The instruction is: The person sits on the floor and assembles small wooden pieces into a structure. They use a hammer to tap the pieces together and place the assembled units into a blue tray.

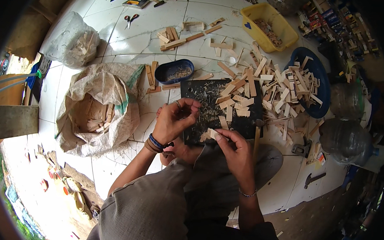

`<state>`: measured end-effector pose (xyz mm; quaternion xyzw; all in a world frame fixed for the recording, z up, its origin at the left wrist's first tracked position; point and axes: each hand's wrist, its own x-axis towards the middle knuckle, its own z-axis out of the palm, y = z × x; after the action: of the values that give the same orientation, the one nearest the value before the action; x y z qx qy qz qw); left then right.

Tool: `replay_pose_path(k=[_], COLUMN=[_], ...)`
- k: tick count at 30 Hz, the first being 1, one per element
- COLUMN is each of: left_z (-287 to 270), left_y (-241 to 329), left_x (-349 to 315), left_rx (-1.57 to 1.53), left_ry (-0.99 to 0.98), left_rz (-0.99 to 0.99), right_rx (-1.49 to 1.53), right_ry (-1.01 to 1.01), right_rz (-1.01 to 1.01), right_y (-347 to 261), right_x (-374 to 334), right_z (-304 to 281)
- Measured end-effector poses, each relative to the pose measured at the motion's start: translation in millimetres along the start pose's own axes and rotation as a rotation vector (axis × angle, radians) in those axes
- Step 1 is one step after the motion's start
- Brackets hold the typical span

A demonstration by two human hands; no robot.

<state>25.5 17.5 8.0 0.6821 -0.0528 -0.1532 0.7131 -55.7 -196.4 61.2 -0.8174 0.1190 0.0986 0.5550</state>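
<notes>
My right hand point(236, 152) pinches a small pale wooden piece point(213, 133) between thumb and fingertips, just above the near edge of a black board point(192, 129). To its left, my left hand point(177, 119) hovers over the board with its fingers curled together; whatever is in them, if anything, is too small to make out. Several short wooden strips point(239, 96) lie loose on the board's far right part, among dark scraps. A hammer point(257, 138) rests at the board's right edge, its handle toward my knee.
Right of the board, a heap of wooden strips point(267, 87) spills from a blue basin point(325, 98). Beyond stands a yellow tub point(287, 40). A dark blue oval dish point(161, 77) and an open woven sack point(126, 125) are on the left. Scissors point(128, 20) lie farther off; another hammer point(315, 180) lies right.
</notes>
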Motion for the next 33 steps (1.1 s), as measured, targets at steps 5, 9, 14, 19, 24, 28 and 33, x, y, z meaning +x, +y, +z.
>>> replay_pose_path(k=[5, 9, 14, 19, 24, 28, 33], left_z=[-7.8, -12.3, -3.1, 1.9, 1.5, -0.4, -1.7], left_y=[-13.3, -26.2, -23.5, -15.7, -11.7, -8.9, -9.3], left_x=[11.9, 27.5, 38.1, 50.4, 61.9, 73.8, 88.8], left_rx=[0.565, 0.982, 1.050, 1.214, 1.440, 1.503, 1.462], left_ry=[0.038, 0.099, 0.016, -0.123, -0.271, -0.320, -0.397], left_rz=[0.306, 0.460, 0.524, 0.672, 0.758, 0.786, 0.944], right_rx=[0.017, 0.032, 0.031, 0.031, 0.017, 0.009, 0.018], right_ry=[0.004, 0.005, 0.022, -0.009, 0.016, 0.025, 0.030], right_rz=[-0.037, -0.032, -0.099, -0.048, -0.111, -0.121, -0.109], right_y=[-1.4, 0.3, 0.8, -3.1, -2.7, 0.3, 2.4], right_x=[-1.1, -1.1, 0.2, -1.5, -0.4, -1.4, -1.2], right_z=[0.4, 2.4, 5.2, 2.8, 3.3, 3.0, 3.3])
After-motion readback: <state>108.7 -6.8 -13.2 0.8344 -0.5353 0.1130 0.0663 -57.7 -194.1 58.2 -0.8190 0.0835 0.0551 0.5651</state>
